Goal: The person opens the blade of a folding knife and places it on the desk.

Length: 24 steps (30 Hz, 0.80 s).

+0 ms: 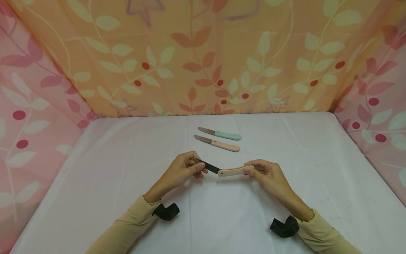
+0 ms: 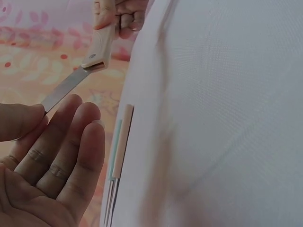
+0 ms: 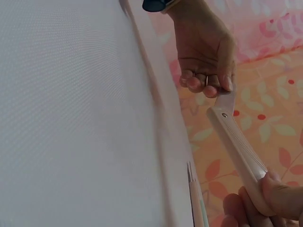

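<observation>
Between the two hands, above the white table, is a folding knife [image 1: 233, 171] with a cream handle and a partly unfolded blade [image 2: 66, 88]. My left hand [image 1: 187, 167] pinches the blade near its tip between thumb and forefinger; its other fingers are loosely bent. At the far end of the handle, my right hand [image 1: 266, 174] grips with thumb and fingers. The blade meets the handle at an angle by the pivot [image 3: 224, 115]. Beyond the hands lie a mint-green folding knife [image 1: 227, 135] and a peach one [image 1: 226, 145], both unfolded, side by side.
A white cloth covers the table [image 1: 142, 141]. Patterned curtains with leaves and red dots stand behind it [image 1: 215, 70] and at both sides. Black camera mounts [image 1: 166, 211] sit at the cuffs of the beige sleeves [image 1: 130, 225].
</observation>
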Available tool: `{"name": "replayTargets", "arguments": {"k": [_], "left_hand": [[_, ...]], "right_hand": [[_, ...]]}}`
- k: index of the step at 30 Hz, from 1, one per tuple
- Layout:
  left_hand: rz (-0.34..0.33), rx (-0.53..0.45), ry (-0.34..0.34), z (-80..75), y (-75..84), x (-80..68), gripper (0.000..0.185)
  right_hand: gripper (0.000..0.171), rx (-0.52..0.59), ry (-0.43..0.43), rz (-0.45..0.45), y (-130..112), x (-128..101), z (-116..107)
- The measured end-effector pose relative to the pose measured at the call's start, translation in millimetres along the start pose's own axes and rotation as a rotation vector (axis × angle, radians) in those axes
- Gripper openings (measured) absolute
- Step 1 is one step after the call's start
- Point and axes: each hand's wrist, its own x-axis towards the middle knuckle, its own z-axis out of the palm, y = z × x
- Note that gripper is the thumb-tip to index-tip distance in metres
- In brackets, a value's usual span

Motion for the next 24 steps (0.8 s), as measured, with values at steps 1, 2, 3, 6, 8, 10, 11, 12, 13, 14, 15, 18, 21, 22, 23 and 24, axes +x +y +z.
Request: {"name": "replayTargets", "arguments": {"k": [1, 2, 3, 6, 8, 10, 11, 12, 13, 14, 15, 18, 21, 22, 23, 24], "left_hand": [[-0.004, 0.000, -0.002, -0.2, 0.1, 0.0, 0.013], [-0.007, 0.004, -0.003, -0.5, 0.0, 0.0, 0.013], [-0.010, 0.006, -0.003, -0.7, -0.1, 0.0, 0.013], [-0.016, 0.009, -0.011, -1.2, -0.4, -0.1, 0.013], [-0.019, 0.011, -0.019, -1.4, -0.4, 0.0, 0.013], [-0.022, 0.012, -0.027, -1.4, -0.7, 0.2, 0.013], [-0.026, 0.012, -0.031, -1.3, -0.8, 0.3, 0.012], [-0.029, 0.012, -0.035, -1.2, -1.0, 0.4, 0.012], [-0.032, 0.014, -0.039, -1.0, -1.2, 0.6, 0.012], [-0.037, 0.015, -0.043, -0.8, -1.5, 0.6, 0.012], [-0.041, 0.014, -0.049, -0.6, -1.8, 0.7, 0.012], [-0.049, 0.021, -0.076, 0.0, -3.1, 0.7, 0.012], [-0.053, 0.028, -0.101, 0.5, -4.4, 0.8, 0.012], [-0.053, 0.032, -0.107, 0.5, -4.9, 0.9, 0.012], [-0.055, 0.033, -0.112, 0.4, -5.4, 0.9, 0.012], [-0.057, 0.034, -0.118, 0.2, -5.9, 1.0, 0.012]], "right_hand": [[0.028, 0.012, 0.009, -0.001, 0.4, 0.4, -0.1], [0.029, 0.024, 0.016, -0.002, 0.8, 0.9, -0.3], [0.029, 0.037, 0.021, 0.000, 1.2, 1.3, -0.4], [0.029, 0.072, 0.035, -0.004, 1.8, 2.5, -0.8], [0.030, 0.092, 0.046, -0.013, 1.8, 3.0, -1.2], [0.029, 0.111, 0.058, -0.023, 1.6, 3.3, -1.4], [0.029, 0.119, 0.064, -0.028, 1.6, 3.4, -1.5], [0.029, 0.123, 0.071, -0.033, 1.5, 3.4, -1.5], [0.029, 0.129, 0.076, -0.036, 1.5, 3.4, -1.5], [0.029, 0.133, 0.081, -0.039, 1.5, 3.3, -1.5], [0.029, 0.136, 0.086, -0.041, 1.5, 3.2, -1.5], [0.029, 0.142, 0.107, -0.047, 1.4, 2.7, -1.3], [0.031, 0.152, 0.122, -0.047, 1.1, 2.4, -0.9], [0.031, 0.156, 0.126, -0.046, 1.1, 2.3, -0.6], [0.031, 0.159, 0.129, -0.044, 1.1, 2.4, -0.4], [0.031, 0.162, 0.129, -0.041, 1.1, 2.5, -0.1]]}}
